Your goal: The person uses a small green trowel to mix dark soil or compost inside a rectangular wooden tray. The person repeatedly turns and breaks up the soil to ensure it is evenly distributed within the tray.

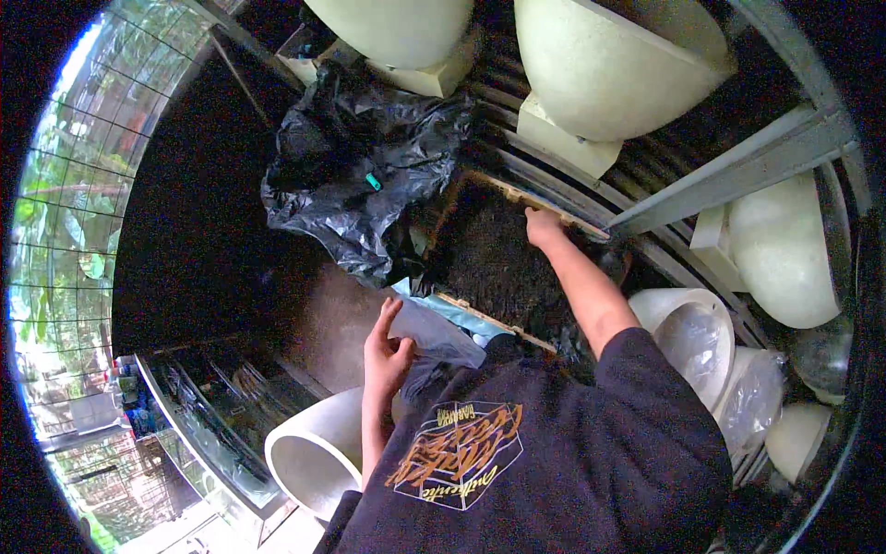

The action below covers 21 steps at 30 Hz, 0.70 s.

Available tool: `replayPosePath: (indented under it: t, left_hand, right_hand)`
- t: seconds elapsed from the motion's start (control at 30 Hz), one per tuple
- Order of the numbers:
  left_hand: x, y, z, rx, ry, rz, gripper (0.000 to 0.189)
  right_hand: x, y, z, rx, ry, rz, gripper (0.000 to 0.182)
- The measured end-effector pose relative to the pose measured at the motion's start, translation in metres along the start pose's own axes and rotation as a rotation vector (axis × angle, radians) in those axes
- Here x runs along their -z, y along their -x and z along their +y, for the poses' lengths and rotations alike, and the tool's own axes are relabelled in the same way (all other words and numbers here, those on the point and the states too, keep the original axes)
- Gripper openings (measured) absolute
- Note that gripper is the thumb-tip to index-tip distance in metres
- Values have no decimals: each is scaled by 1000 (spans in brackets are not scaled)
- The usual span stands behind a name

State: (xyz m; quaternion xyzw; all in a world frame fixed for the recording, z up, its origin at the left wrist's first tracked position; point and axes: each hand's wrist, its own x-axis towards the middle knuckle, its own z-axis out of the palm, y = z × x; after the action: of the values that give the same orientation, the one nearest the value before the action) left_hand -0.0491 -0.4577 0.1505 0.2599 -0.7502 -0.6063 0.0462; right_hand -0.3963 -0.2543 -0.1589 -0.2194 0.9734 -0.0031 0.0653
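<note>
My right hand (pixel 543 227) is closed on the upper rim of a shallow wooden-edged tray (pixel 495 187). Dark, rough, soil-like material (pixel 502 253) fills the tray; what exactly it is cannot be told. My left hand (pixel 389 350) is raised to the left of the tray, its fingers apart and nothing visible in them. Beside that hand lies a translucent plastic sheet (pixel 443 336), with a pale blue strip (pixel 453 311) along the tray's lower edge. A crumpled black plastic sheet (pixel 367 152) is heaped left of the tray, a small green object (pixel 374 181) on top.
Large white bowl-shaped shells (pixel 616 76) on blocky bases stand along a slatted rack. A grey metal post (pixel 720 170) slants in at the right. Plastic-wrapped white vessels (pixel 692 332) are at my right; a hollow white one (pixel 311 450) is at lower left. Wire mesh (pixel 76 208) borders the left.
</note>
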Motion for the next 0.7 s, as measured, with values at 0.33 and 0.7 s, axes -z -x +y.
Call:
replayPosePath:
  t: [0.33, 0.7]
  left_hand:
    - [9, 15, -16, 1, -11, 73, 62]
    - [14, 15, -20, -7, 19, 72, 63]
  right_hand:
    - [171, 5, -6, 32, 50, -400, 26]
    - [234, 2, -41, 127, 167, -590, 25]
